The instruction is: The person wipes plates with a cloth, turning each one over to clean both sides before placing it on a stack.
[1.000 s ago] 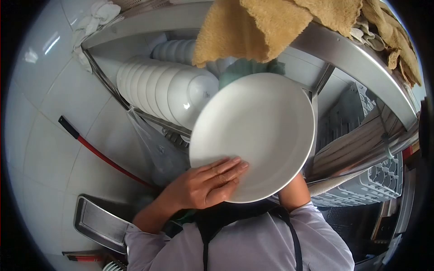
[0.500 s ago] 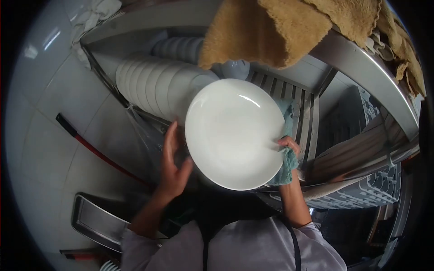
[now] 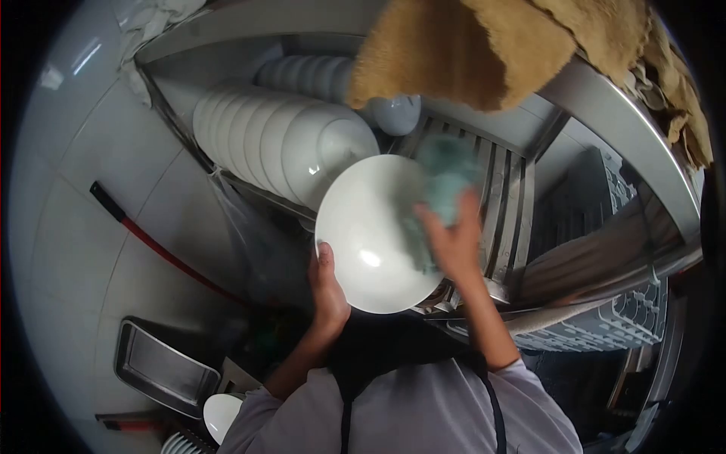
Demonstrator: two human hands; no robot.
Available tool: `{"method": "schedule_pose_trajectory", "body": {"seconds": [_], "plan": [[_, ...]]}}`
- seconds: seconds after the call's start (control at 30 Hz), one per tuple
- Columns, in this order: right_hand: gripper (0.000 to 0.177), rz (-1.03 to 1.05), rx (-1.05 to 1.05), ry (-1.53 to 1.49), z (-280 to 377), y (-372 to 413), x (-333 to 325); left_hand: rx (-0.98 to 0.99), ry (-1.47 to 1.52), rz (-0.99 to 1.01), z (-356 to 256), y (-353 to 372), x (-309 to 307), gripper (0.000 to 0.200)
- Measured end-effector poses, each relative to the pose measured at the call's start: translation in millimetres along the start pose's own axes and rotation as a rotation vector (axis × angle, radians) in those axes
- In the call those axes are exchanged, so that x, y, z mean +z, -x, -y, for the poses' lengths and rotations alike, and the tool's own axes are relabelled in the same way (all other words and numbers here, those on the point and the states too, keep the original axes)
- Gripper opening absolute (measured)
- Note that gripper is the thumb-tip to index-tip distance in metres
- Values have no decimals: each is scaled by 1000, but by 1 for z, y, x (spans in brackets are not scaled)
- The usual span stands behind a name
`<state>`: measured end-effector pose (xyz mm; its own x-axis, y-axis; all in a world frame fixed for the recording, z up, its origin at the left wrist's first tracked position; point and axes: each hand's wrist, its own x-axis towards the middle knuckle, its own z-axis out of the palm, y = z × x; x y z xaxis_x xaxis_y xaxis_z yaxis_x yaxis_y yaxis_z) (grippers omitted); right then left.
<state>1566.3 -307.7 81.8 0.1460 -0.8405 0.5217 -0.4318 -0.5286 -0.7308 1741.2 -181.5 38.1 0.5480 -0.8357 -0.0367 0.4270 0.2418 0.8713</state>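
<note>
A round white plate (image 3: 359,234) is tilted up in front of me. My left hand (image 3: 328,291) grips its lower left rim, with the thumb on the front face. My right hand (image 3: 456,234) holds a green cloth (image 3: 450,170) over the plate's upper right side; cloth and fingers are blurred by motion. Just behind the plate, a row of similar white plates (image 3: 261,140) stands on edge on the slatted metal shelf (image 3: 503,204).
Brown towels (image 3: 439,57) hang over the metal frame at the top. Grey plastic racks (image 3: 605,325) are at the right. A red-and-black handle (image 3: 151,242), a metal tray (image 3: 162,371) and another white dish (image 3: 221,416) lie to the left.
My left hand has moved from beside the plate onto its rim. My right hand has left the right rim and brought the cloth across the face. The plate has turned and dipped slightly.
</note>
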Motion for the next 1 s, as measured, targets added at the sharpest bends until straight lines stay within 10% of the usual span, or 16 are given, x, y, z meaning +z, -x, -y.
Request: {"method": "schedule_pose_trajectory", "body": {"seconds": [0.03, 0.23, 0.53, 0.77, 1.0], "plan": [[62, -57, -394, 210, -5, -4, 24, 35, -37, 30, 0, 3, 6, 63], [63, 513, -509, 29, 63, 54, 11, 116, 221, -47, 0, -3, -7, 58], [60, 48, -501, 248, 51, -15, 49, 133, 25, -67, -21, 28, -3, 56], [51, 799, -527, -4, 75, 53, 32, 314, 217, -240, -43, 42, -42, 53], [48, 270, -647, 10, 113, -2, 107, 356, -27, -419, -39, 67, -55, 52]]}}
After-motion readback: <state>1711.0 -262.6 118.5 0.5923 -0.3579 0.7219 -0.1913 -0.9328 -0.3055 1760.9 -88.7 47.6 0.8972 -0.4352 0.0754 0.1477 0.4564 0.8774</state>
